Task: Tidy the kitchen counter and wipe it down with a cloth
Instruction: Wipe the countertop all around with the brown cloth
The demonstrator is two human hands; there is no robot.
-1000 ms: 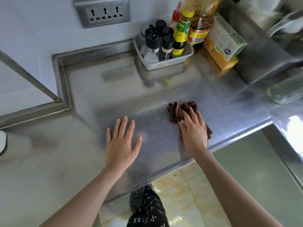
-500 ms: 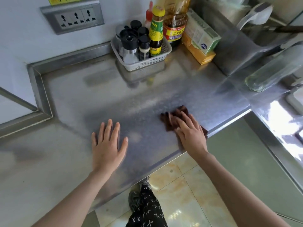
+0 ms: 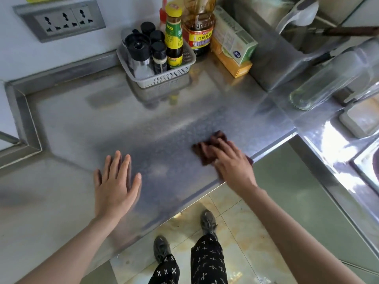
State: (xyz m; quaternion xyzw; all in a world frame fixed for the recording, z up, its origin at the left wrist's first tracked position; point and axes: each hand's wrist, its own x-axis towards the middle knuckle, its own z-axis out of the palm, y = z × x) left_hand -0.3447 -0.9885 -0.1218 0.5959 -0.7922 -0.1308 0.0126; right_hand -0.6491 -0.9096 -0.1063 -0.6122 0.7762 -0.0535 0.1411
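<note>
A dark brown cloth (image 3: pixel 205 154) lies bunched on the steel counter (image 3: pixel 114 119), close to its front edge. My right hand (image 3: pixel 231 165) presses flat on the cloth and covers most of it. Palm down, my left hand (image 3: pixel 117 181) rests on the bare counter to the left of the cloth, fingers spread, holding nothing.
A white basket (image 3: pixel 164 78) of black-capped shakers and sauce bottles stands at the back wall. Beside it are an oil bottle (image 3: pixel 199 29) and stacked boxes (image 3: pixel 233 46). A glass bottle (image 3: pixel 320 87) lies at the right. A wall socket (image 3: pixel 61 21) sits above the counter.
My right hand has slid the cloth along the front edge of the counter. The view has shifted, so the basket and socket sit further left. My left hand stays flat.
</note>
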